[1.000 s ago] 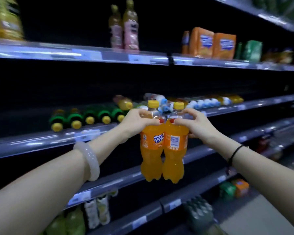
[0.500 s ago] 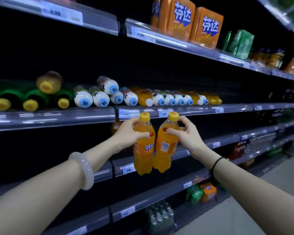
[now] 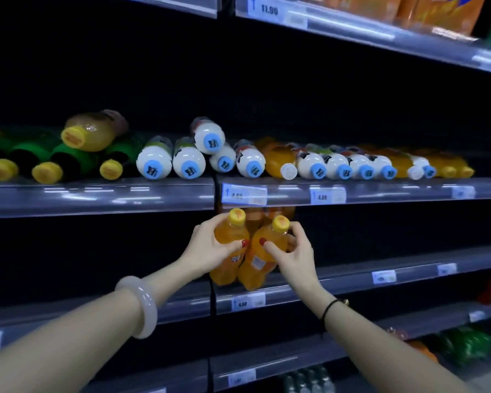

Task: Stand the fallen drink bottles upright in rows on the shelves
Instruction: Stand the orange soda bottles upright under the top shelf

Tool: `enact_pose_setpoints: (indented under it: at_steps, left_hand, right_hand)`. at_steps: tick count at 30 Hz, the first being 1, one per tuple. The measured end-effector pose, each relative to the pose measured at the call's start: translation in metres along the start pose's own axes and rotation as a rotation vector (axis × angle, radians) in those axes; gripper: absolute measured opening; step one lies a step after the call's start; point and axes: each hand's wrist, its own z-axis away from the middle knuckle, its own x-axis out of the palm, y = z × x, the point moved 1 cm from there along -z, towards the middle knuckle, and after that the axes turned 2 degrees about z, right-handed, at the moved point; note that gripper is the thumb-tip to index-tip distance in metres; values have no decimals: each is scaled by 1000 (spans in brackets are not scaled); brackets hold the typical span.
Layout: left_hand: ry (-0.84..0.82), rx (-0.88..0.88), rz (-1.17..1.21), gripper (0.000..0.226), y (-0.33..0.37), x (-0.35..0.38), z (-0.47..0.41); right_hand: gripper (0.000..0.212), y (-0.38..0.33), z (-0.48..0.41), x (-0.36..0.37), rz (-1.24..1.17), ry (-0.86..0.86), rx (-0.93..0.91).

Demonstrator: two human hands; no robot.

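Note:
My left hand [image 3: 207, 251] grips one orange soda bottle [image 3: 229, 235] with a yellow cap, held upright. My right hand [image 3: 291, 256] grips a second orange soda bottle [image 3: 262, 251] right beside it. Both bottles stand at the front edge of the middle shelf [image 3: 352, 275], their bases just above its lip. Behind them more orange bottles [image 3: 270, 214] stand upright in the dark. On the shelf above [image 3: 97, 197], several bottles lie on their sides with caps facing me: white bottles with blue caps [image 3: 187, 161], green ones with yellow caps [image 3: 47, 171] and orange ones [image 3: 278, 163].
A brownish bottle [image 3: 92, 134] lies on top of the green ones. Orange cartons [image 3: 442, 9] sit on the top shelf at right. Price tags [image 3: 244, 194] run along the shelf rails. Lower shelves hold green packs [image 3: 465, 344] and small bottles [image 3: 306, 378].
Both hands have carried the two orange bottles forward and down in toward the middle shelf. My view has moved closer to the shelves and tilted so the fallen bottles appear higher.

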Motion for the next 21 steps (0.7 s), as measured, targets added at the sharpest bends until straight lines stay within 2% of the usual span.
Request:
enact_pose_setpoints:
  at_steps: [5, 11, 17, 19, 21]
  left_hand:
    - [105, -87, 64, 49, -25, 14, -17]
    - [106, -66, 103, 47, -30, 22, -21]
    - [142, -55, 40, 49, -33, 31, -24]
    - [119, -91, 20, 48, -36, 31, -29]
    - [168, -140, 51, 48, -42, 32, -32]
  right_hand:
    - [28, 26, -29, 7, -16, -82, -50]
    - [36, 44, -51, 0, -60, -210, -80]
    - [34, 46, -48, -2, -109, -193, -81]
    - [34, 46, -48, -2, -117, -190, -77]
    - [35, 49, -47, -3, -140, -174, -55]
